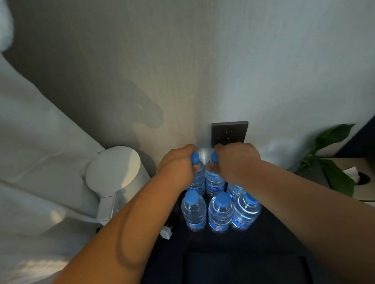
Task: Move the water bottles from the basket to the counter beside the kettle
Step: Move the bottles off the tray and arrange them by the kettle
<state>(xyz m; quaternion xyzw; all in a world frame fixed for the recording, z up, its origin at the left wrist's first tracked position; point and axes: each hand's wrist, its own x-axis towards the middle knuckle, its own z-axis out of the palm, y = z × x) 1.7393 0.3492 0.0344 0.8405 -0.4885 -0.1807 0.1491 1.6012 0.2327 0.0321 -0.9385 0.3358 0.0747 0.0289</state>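
Several clear water bottles with blue caps stand on the dark counter [277, 225] to the right of a white kettle [116, 176]. Three of them form a front row [219, 214]. Behind these, my left hand [176, 165] grips the neck of a rear bottle [197, 179]. My right hand [234, 159] grips the neck of the bottle beside it [213, 181]. Both rear bottles are upright, close to the wall. Another bottle [234, 190] is partly hidden under my right forearm. No basket is in view.
A dark wall socket [230, 133] sits just behind the hands. A white plug [165, 232] lies left of the bottles. A leafy plant [329, 160] and a tissue box [360, 180] stand to the right. White fabric [14, 154] hangs on the left.
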